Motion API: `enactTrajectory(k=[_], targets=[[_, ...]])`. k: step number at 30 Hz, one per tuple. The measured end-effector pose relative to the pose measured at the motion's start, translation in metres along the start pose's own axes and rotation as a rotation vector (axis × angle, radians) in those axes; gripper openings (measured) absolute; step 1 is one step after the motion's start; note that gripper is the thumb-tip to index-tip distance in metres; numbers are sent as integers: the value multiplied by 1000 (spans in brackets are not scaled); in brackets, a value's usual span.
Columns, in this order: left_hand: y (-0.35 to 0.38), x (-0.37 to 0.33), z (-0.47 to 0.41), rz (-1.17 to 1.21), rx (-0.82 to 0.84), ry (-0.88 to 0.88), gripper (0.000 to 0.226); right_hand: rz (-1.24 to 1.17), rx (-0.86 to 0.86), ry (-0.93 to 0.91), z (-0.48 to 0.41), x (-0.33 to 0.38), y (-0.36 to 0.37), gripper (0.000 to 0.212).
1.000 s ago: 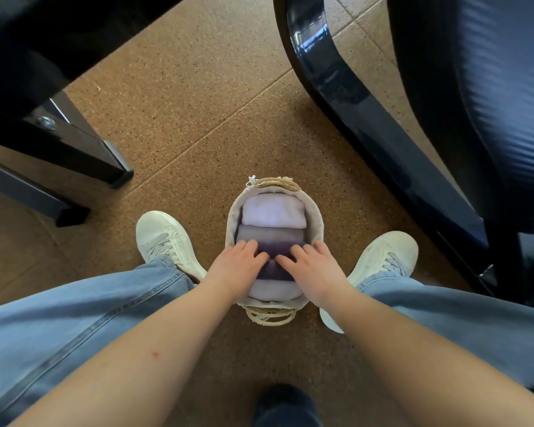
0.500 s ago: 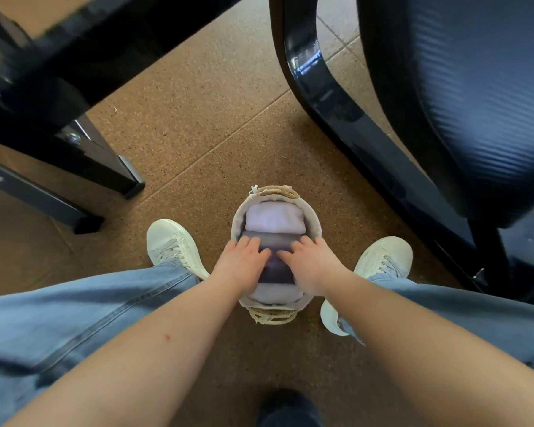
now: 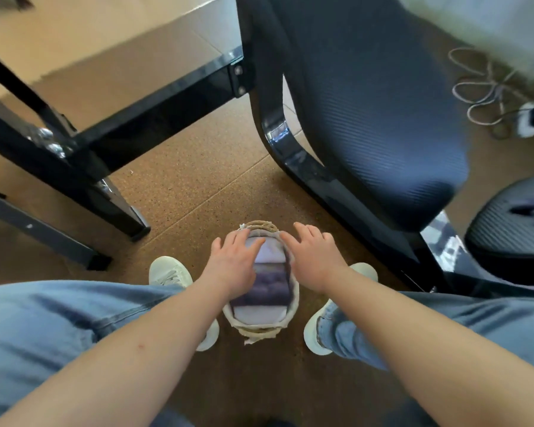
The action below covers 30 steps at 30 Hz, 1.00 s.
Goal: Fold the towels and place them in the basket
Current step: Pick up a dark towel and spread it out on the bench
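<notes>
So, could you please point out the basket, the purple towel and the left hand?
basket (image 3: 258, 325): head view, near end of its rim.
purple towel (image 3: 270, 283): head view, middle of its visible face.
left hand (image 3: 233, 266): head view, back of the hand.

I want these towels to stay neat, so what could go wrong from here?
1. The folded towels fill the basket edge to edge; if the left hand and right hand squeeze its sides, the folds could buckle.
2. The basket stands between the left shoe and right shoe, so a shifted foot might knock it over.
</notes>
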<state>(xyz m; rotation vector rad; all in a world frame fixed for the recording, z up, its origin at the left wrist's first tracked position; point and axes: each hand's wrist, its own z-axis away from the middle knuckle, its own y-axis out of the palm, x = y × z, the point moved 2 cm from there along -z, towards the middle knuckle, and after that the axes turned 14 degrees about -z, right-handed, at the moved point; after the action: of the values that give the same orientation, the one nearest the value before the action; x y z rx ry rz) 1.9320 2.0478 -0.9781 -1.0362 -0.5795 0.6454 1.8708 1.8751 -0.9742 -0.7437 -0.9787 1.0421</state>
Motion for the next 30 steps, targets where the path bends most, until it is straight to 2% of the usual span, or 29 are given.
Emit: enactTrajectory(k=[12, 18, 25, 30], targets=[[-128, -41, 19, -35, -312, 46, 73, -13, -305, 66, 83, -20, -110, 73], [-196, -82, 22, -81, -452, 187, 69, -41, -451, 166, 135, -49, -163, 70], [-266, -146, 32, -76, -536, 367, 68, 78, -571, 316, 204, -93, -218, 70], [-304, -195, 36, -79, -585, 490, 67, 292, -535, 459, 256, -125, -241, 49]])
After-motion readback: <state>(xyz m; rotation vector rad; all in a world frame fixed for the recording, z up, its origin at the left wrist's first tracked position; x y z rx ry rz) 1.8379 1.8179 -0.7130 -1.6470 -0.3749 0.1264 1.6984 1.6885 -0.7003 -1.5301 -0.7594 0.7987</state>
